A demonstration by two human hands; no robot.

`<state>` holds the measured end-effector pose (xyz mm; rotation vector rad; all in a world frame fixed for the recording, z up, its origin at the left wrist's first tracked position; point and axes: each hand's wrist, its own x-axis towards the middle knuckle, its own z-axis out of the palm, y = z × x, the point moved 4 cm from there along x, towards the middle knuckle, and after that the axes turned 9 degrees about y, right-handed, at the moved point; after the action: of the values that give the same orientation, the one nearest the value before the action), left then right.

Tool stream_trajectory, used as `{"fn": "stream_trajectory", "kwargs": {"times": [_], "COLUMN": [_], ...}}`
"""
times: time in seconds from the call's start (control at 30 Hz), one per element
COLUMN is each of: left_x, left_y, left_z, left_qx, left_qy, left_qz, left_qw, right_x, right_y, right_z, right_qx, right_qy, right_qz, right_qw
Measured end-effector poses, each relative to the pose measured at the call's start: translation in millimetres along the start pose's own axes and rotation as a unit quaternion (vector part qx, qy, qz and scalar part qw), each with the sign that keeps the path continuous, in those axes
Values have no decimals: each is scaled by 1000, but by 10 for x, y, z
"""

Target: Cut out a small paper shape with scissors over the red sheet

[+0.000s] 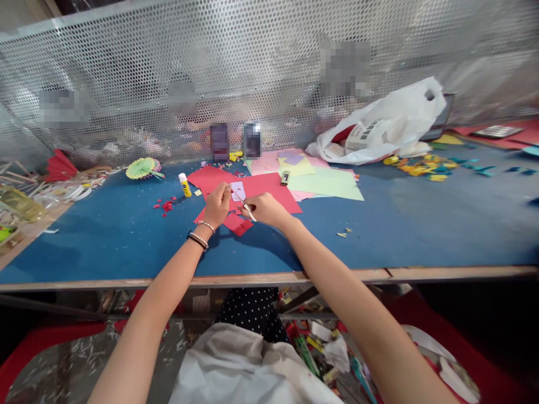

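My left hand (pixel 217 204) pinches a small pale lilac paper piece (pixel 237 191) above the blue table (pixel 126 235). My right hand (pixel 266 209) is closed round a pair of scissors (pixel 246 206) whose blades reach the paper's edge. Both hands hover over red paper sheets (pixel 269 188) with a few red offcuts (pixel 238 224) just below them. Bracelets sit on my left wrist.
A yellow-and-white glue stick (pixel 184 184) stands left of the red sheets, with red scraps (pixel 167 205) nearby. Pale green and pink sheets (pixel 324 182) lie to the right, a white plastic bag (pixel 383 126) beyond. A perforated metal screen (pixel 269 67) backs the table; paper fans (pixel 142 168) lie left.
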<state>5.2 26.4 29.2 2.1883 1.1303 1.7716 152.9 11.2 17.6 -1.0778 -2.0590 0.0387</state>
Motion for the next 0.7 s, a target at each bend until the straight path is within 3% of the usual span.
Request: {"fn": "stream_trajectory", "kwargs": {"times": [0.7], "left_x": [4], "left_y": [110], "left_z": [-52], "left_qx": [46], "left_qy": [29], "left_qz": [24], "left_qw": [998], "right_x": [-4], "right_y": [-54], "right_z": [10], "right_qx": [-73], "right_qy": [-26], "right_qz": [-28], "right_qw": [997]}}
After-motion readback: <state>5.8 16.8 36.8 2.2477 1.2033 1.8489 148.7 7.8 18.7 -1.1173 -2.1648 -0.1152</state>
